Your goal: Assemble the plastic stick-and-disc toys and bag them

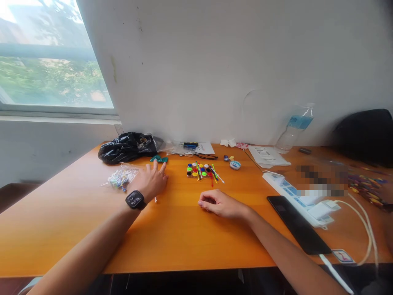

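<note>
My left hand [153, 180] lies flat on the orange table [92, 221] with its fingers stretched toward a small green object [159, 158]; a black smartwatch [135, 200] is on that wrist. A thin white stick pokes out beside that hand. My right hand [218, 203] rests on the table with its fingers curled under, and I cannot make out anything in it. Just beyond both hands lies a cluster of small coloured caps and thin coloured sticks [202, 170].
A clear bag of small items [121, 177] and a black plastic bag [129, 146] lie at the left. To the right are papers [267, 155], a water bottle [294, 128], a power strip [296, 198], a black phone [298, 223] and a white cable [364, 223].
</note>
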Tool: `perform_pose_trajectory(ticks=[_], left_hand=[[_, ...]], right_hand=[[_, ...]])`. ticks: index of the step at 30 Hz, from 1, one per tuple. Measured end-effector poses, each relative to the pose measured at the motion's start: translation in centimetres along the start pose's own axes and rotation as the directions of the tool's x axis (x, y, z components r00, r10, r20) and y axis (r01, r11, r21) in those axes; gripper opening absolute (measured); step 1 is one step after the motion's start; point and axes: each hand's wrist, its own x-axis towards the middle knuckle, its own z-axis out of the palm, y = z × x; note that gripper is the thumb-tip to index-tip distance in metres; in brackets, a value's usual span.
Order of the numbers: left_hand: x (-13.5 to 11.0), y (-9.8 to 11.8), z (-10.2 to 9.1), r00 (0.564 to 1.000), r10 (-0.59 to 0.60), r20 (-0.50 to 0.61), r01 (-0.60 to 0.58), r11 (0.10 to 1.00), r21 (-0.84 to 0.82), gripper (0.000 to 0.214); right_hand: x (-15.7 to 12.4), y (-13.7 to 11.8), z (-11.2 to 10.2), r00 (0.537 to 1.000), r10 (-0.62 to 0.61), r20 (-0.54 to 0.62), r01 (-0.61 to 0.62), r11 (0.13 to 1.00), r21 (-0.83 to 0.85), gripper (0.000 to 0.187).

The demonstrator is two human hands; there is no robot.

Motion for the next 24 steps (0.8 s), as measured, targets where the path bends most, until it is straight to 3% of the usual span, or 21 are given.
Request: perform_pose_trajectory(ticks=[4,7,10,12,18,24], left_hand=[[-0.3,2.6,0.3,0.997,0.046,-0.055,-0.046,0.999,0.008,0.057],[-0.4,4.4,1.8,0.975,0.182,-0.125,-0.197,0.972,-0.125,0.058],[-0.5,5.3,3.5,0.941,0.291,-0.171,-0.326,0.915,-0.237,0.057],[-0.3,5.3,4.3,0.948,0.284,-0.144,-0.315,0.903,-0.293,0.056],[0.3,3.9,4.7,0.994,0.108,-0.010,-0.106,0.954,-0.279,0.063],[0.8,2.2,4.6,0.983,0.179,-0.039,-0.183,0.956,-0.231,0.061]], right_hand=[[0.3,-0.3,0.6,0.982,-0.049,-0.183,0.025,0.991,-0.134,0.030],[0.4,-0.4,1.0,0.946,-0.144,-0.290,0.060,0.958,-0.279,0.022],[0.5,-0.3,1.3,0.921,-0.224,-0.320,0.098,0.925,-0.366,0.026],[0.5,-0.2,1.3,0.913,-0.252,-0.319,0.111,0.909,-0.401,0.029],[0.8,0.2,1.4,0.910,-0.257,-0.325,0.067,0.866,-0.495,0.037],[1.0,0.4,1.5,0.924,-0.215,-0.315,0.006,0.833,-0.553,0.047]])
